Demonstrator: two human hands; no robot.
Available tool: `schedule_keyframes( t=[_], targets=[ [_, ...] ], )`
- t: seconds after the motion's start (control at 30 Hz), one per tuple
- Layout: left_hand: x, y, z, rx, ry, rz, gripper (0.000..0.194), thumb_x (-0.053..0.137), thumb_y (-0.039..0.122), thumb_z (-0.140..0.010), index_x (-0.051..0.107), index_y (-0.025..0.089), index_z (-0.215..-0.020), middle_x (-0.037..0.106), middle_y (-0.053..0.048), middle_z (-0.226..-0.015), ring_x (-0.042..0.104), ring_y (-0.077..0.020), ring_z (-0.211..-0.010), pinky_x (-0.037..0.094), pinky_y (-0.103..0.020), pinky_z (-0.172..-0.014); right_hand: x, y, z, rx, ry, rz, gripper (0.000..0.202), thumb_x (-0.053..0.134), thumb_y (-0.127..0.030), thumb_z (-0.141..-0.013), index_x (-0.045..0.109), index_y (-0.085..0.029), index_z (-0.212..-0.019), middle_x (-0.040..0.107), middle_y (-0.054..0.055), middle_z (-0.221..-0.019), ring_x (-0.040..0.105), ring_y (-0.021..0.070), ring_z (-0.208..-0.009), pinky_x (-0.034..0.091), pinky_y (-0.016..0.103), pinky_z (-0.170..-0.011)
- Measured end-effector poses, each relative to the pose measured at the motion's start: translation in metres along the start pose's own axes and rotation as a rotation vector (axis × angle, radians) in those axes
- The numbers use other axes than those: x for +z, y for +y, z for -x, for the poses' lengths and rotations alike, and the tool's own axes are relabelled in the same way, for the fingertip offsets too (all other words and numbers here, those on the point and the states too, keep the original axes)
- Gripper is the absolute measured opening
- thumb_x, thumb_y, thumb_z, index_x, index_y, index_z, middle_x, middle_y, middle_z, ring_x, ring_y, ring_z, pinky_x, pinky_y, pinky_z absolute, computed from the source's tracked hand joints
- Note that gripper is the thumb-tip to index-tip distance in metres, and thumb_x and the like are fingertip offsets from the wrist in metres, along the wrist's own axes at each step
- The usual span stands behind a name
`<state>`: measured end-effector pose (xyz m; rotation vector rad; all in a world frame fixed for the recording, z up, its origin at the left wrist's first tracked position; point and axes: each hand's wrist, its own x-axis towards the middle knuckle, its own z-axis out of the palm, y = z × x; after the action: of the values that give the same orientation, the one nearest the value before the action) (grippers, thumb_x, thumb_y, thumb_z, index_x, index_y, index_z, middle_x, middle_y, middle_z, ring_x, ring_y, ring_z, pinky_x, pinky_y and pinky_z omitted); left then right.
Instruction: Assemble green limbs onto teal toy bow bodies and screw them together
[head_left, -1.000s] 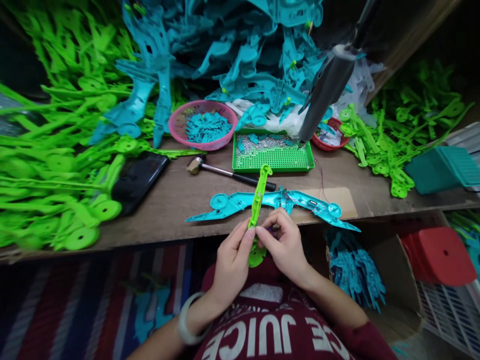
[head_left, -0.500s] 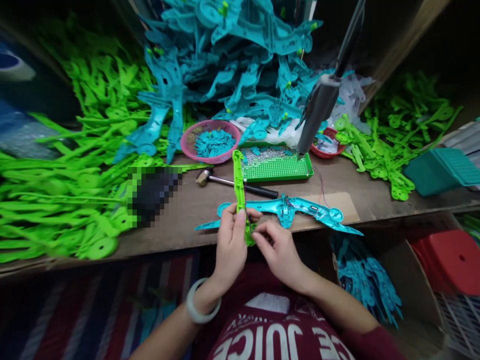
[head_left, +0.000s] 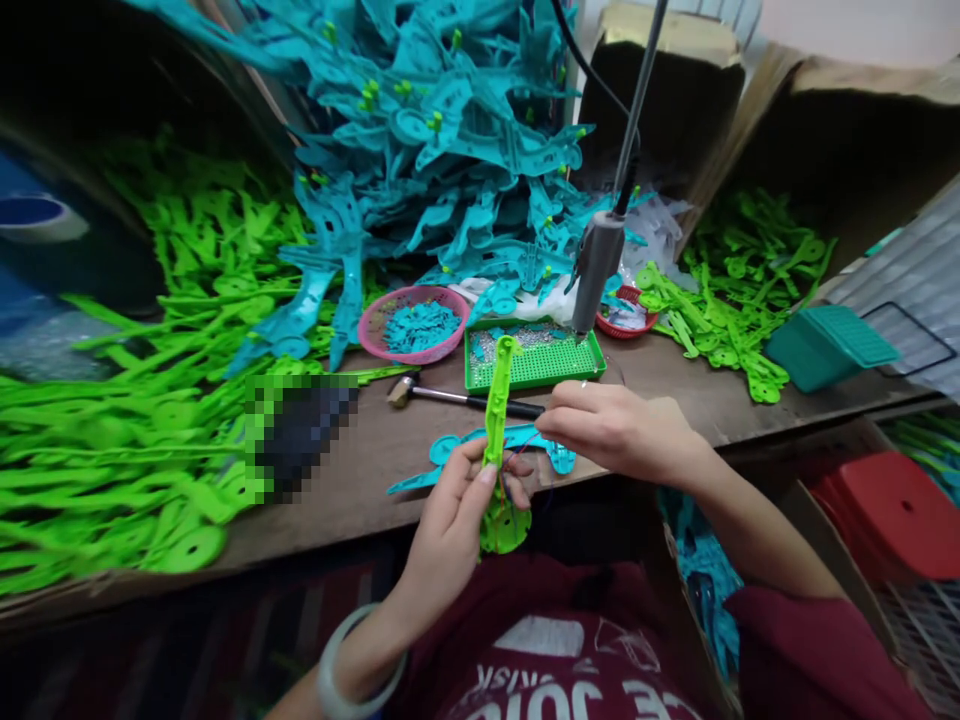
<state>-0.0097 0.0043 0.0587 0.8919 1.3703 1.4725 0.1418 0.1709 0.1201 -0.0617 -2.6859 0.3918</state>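
Green long plastic part stands upright in my left hand, gripped at its middle; my right hand pinches thin wires just beside it.

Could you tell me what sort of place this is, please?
Probably a small toy-assembly workbench: heaps of identical green plastic parts and teal plastic parts, a hanging electric screwdriver, and a green tray of screws.
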Motion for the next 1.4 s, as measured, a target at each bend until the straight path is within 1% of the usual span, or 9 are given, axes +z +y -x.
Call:
schedule_keyframes(
  t=[0.17, 0.3, 0.47, 0.63, 0.87, 1.0, 1.13, 1.23, 1.4],
  targets=[
    [-0.002, 0.008, -0.005, 0.012, -0.113, -0.149, 0.036, 0.055, 0.042, -0.095, 0.061, 0.019, -0.123, 0.066, -0.002, -0.075, 0.059, -0.0178, -0.067, 0.049, -0.031, -0.065, -0.005, -0.006, -0.004, 0.016, 0.027, -0.016, 0.03, 0.045, -0.02, -0.103, 0.064, -0.021, -0.081, 0.055, 0.003, -0.081, 0.046, 0.0151, -0.07, 0.034, 0.028, -0.061],
    [0.003, 0.009, -0.008, 0.033, -0.097, -0.229, 0.04, 0.055, 0.042, -0.094, 0.065, 0.021, -0.128, 0.06, 0.0, -0.071, 0.055, -0.0177, -0.066, 0.048, -0.031, -0.066, 0.005, -0.01, -0.008, 0.05, 0.084, 0.047, 0.029, 0.043, -0.015, -0.103, 0.063, -0.019, -0.082, 0.056, 0.005, -0.085, 0.048, 0.016, -0.073, 0.037, 0.029, -0.062],
    [0.013, 0.005, -0.013, 0.019, -0.015, -0.163, 0.051, 0.052, 0.052, -0.097, 0.058, 0.022, -0.137, 0.058, 0.0, -0.075, 0.052, -0.0159, -0.065, 0.045, -0.027, -0.059, 0.028, -0.02, -0.008, 0.154, 0.291, -0.013, 0.027, 0.044, -0.019, -0.103, 0.063, -0.02, -0.084, 0.059, 0.006, -0.084, 0.056, 0.0173, -0.079, 0.046, 0.03, -0.07],
    [0.018, 0.008, -0.025, 0.063, -0.043, -0.133, 0.035, 0.05, 0.049, -0.099, 0.061, 0.02, -0.116, 0.049, 0.006, -0.064, 0.043, -0.0111, -0.052, 0.038, -0.023, -0.05, 0.043, -0.028, -0.007, 0.246, 0.506, -0.066, 0.02, 0.048, -0.018, -0.1, 0.059, -0.022, -0.084, 0.058, 0.002, -0.078, 0.056, 0.0152, -0.071, 0.046, 0.029, -0.065],
    [0.015, 0.01, -0.028, 0.033, -0.096, -0.192, 0.029, 0.052, 0.047, -0.097, 0.06, 0.02, -0.091, 0.053, 0.004, -0.067, 0.044, -0.0101, -0.052, 0.037, -0.024, -0.051, 0.048, -0.013, -0.004, 0.201, 0.434, -0.067, 0.021, 0.045, -0.018, -0.103, 0.06, -0.021, -0.089, 0.06, 0.006, -0.084, 0.059, 0.0177, -0.08, 0.05, 0.03, -0.073],
    [0.014, 0.004, -0.028, 0.009, -0.11, -0.275, 0.031, 0.05, 0.046, -0.097, 0.065, 0.019, -0.101, 0.051, 0.005, -0.065, 0.042, -0.0108, -0.052, 0.035, -0.024, -0.05, 0.048, -0.01, -0.002, 0.227, 0.414, -0.1, 0.02, 0.046, -0.017, -0.101, 0.059, -0.02, -0.086, 0.06, 0.005, -0.084, 0.058, 0.0172, -0.078, 0.048, 0.029, -0.071],
    [0.014, -0.004, -0.031, 0.055, -0.025, -0.335, 0.038, 0.046, 0.045, -0.1, 0.065, 0.019, -0.12, 0.049, 0.005, -0.064, 0.043, -0.0122, -0.053, 0.035, -0.024, -0.052, 0.051, -0.01, 0.0, 0.36, 0.468, -0.162, 0.016, 0.054, -0.014, -0.096, 0.057, -0.021, -0.081, 0.059, 0.001, -0.077, 0.055, 0.0139, -0.068, 0.044, 0.027, -0.064],
    [0.014, -0.007, -0.034, 0.075, 0.027, -0.368, 0.039, 0.044, 0.046, -0.101, 0.067, 0.018, -0.115, 0.046, 0.005, -0.062, 0.042, -0.0125, -0.053, 0.034, -0.025, -0.052, 0.054, -0.008, 0.002, 0.419, 0.518, -0.18, 0.017, 0.056, -0.014, -0.094, 0.056, -0.021, -0.079, 0.058, 0.0, -0.074, 0.054, 0.0131, -0.065, 0.043, 0.026, -0.062],
    [0.016, -0.01, -0.039, 0.026, -0.067, -0.312, 0.042, 0.044, 0.049, -0.101, 0.064, 0.018, -0.119, 0.045, 0.005, -0.066, 0.039, -0.0118, -0.054, 0.034, -0.024, -0.051, 0.055, -0.003, 0.007, 0.337, 0.516, -0.189, 0.014, 0.054, -0.014, -0.097, 0.059, -0.02, -0.084, 0.061, 0.001, -0.079, 0.057, 0.014, -0.072, 0.046, 0.026, -0.066]
  ],
)
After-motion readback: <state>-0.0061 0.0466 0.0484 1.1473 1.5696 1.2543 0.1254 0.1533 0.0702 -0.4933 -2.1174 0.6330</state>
